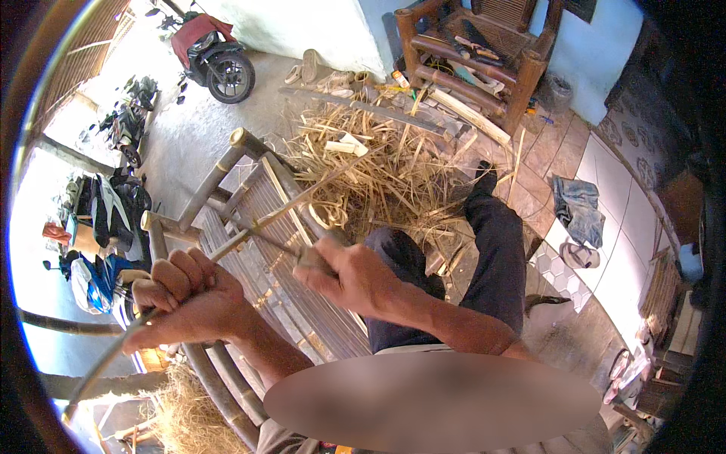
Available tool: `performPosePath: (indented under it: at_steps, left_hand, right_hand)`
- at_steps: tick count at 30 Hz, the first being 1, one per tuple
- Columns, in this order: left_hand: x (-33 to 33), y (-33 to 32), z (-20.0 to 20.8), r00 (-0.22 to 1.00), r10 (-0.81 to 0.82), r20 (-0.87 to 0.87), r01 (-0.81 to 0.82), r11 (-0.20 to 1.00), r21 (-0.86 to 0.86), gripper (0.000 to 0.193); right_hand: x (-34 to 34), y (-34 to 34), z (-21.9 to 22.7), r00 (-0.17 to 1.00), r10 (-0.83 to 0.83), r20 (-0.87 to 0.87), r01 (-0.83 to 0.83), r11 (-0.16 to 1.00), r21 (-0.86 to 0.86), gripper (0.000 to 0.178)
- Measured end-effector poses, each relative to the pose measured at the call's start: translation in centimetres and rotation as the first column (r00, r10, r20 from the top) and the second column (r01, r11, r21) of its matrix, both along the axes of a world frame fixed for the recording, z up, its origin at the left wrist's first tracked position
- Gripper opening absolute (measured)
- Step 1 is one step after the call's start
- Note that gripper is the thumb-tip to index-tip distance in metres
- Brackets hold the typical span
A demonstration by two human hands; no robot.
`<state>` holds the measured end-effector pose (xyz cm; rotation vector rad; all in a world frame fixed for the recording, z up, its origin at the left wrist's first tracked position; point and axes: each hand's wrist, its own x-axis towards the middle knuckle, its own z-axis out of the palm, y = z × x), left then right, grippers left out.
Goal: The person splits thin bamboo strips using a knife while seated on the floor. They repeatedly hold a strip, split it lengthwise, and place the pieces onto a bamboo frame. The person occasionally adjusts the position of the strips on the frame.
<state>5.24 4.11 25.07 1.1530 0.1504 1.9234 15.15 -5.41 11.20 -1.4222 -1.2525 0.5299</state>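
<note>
A long thin bamboo strip [321, 185] runs slantwise from the lower left up over the bench. My left hand [189, 295] is closed in a fist around it, and its near end bends down past the wrist. In my right hand [352, 278], a knife [274, 242] is gripped by its handle. The narrow dark blade points left and meets the strip a little beyond my left fist. Under both hands lies a slatted bamboo bench [276, 204]. A pale coil of bamboo strip [327, 216] sits by the bench's right edge.
A heap of bamboo shavings [401, 170] covers the floor ahead, beside my outstretched leg. Several motorbikes [219, 64] stand at the left. A bamboo chair [469, 72] bears tools at the back right. Folded jeans [578, 212] and a sandal [580, 255] lie on the tiles.
</note>
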Motion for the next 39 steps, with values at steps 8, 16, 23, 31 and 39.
performPosePath:
  at_steps: [8,16,23,31,39]
  left_hand:
    - [0.3,-0.3,-0.4,0.998,-0.042,0.040,0.041,0.999,0.029,0.074]
    - [1.2,-0.6,-0.4,0.999,-0.022,-0.023,0.023,0.999,0.025,0.073]
    - [1.3,-0.3,-0.4,1.000,0.003,0.012,-0.003,1.000,0.000,0.073]
    - [0.8,0.3,-0.4,0.998,-0.022,-0.052,0.023,1.000,0.011,0.073]
    - [2.8,0.0,-0.1,0.946,0.308,-0.106,-0.305,0.951,0.042,0.066]
  right_hand:
    - [0.4,0.1,-0.8,0.997,-0.070,0.017,0.070,0.997,0.016,0.047]
    - [1.4,0.3,-1.5,0.995,-0.094,0.020,0.094,0.995,0.020,0.043]
    - [2.5,0.4,-2.2,0.995,-0.050,-0.088,0.047,0.998,-0.036,0.042]
    - [3.5,0.9,-4.1,0.997,-0.081,0.013,0.082,0.987,-0.139,0.044]
    - [1.5,0.0,-0.9,0.990,-0.134,-0.040,0.138,0.984,0.114,0.040]
